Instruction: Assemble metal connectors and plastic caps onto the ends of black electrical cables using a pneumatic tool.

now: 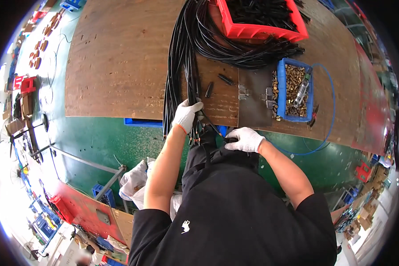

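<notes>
My left hand (187,116), in a white knitted glove, is closed round a bundle of long black cables (176,66) at the table's front edge. The cables' lower ends hang past that edge, with small copper-coloured tips showing. My right hand (244,140), also gloved, is closed on a short black sleeve near my lap. One cable runs from the bundle toward it; whether it enters the sleeve I cannot tell. Two similar black sleeves (209,89) lie on the wooden table (119,66) beyond my hands.
A red bin (266,32) of black parts stands at the far right, cables coiled before it. Nearer is a blue bin (280,80) of brass fittings, with a clear bottle (302,93) on top. Pliers (314,116) and a blue hose (333,97) lie beside it. White sacks (135,181) stand at left.
</notes>
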Demonstrator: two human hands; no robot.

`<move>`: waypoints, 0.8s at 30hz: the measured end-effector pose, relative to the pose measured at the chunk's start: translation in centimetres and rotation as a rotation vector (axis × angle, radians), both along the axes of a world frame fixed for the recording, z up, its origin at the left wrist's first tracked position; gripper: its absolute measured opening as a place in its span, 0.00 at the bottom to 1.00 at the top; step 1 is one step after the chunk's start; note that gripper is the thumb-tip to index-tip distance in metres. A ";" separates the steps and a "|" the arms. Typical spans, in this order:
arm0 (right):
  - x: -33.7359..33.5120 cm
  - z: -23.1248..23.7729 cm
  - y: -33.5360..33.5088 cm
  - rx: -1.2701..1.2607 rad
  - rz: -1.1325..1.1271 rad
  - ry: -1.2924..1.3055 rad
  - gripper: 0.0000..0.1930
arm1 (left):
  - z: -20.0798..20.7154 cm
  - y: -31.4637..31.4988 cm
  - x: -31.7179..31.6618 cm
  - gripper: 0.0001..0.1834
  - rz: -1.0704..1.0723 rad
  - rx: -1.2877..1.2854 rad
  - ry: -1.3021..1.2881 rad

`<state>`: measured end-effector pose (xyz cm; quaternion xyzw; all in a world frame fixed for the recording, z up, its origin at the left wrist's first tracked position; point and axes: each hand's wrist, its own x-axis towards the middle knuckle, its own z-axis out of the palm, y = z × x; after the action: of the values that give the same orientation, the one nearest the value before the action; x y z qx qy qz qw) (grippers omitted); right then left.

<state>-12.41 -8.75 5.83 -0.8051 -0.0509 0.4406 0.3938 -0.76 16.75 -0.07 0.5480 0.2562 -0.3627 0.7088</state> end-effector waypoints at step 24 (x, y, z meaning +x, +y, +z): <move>15.9 -6.4 7.6 -0.044 -0.396 -0.001 0.28 | 2.5 2.3 0.7 0.15 0.029 0.077 -0.025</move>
<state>3.47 -1.17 -0.62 -0.8081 0.1179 0.3550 0.4550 -0.03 19.02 2.43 0.5753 0.2693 -0.3354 0.6957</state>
